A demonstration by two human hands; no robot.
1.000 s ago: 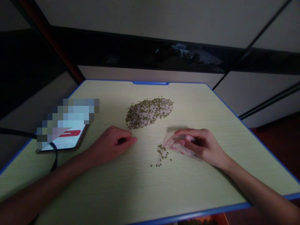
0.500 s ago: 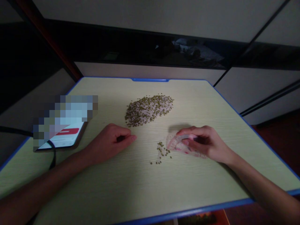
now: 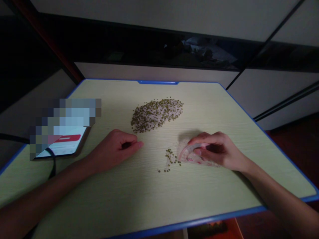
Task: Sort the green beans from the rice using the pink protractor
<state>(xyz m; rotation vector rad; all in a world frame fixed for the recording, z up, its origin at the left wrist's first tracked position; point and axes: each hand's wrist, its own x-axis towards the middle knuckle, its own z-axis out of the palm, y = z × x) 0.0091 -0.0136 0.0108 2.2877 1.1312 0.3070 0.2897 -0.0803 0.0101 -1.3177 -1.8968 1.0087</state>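
Observation:
A mixed heap of green beans and pale grains [image 3: 156, 114] lies in the middle of the pale table [image 3: 139, 196]. My right hand [image 3: 216, 149] is closed on a clear half-round protractor [image 3: 189, 154], its edge resting on the table beside a small cluster of green beans [image 3: 170, 158]. My left hand [image 3: 117, 149] rests on the table just below the heap, fingers curled into a loose fist with thumb and forefinger pinched; I cannot make out anything in them.
A lit phone [image 3: 62, 141] lies at the table's left edge with a dark cable [image 3: 51, 162] running off it. The table has a blue rim [image 3: 189, 223]. Dark panelled walls stand behind.
The right hand has tilted the protractor lower onto the table and drawn it slightly right of the small bean cluster. The left hand has stayed put. The view shifted a little.

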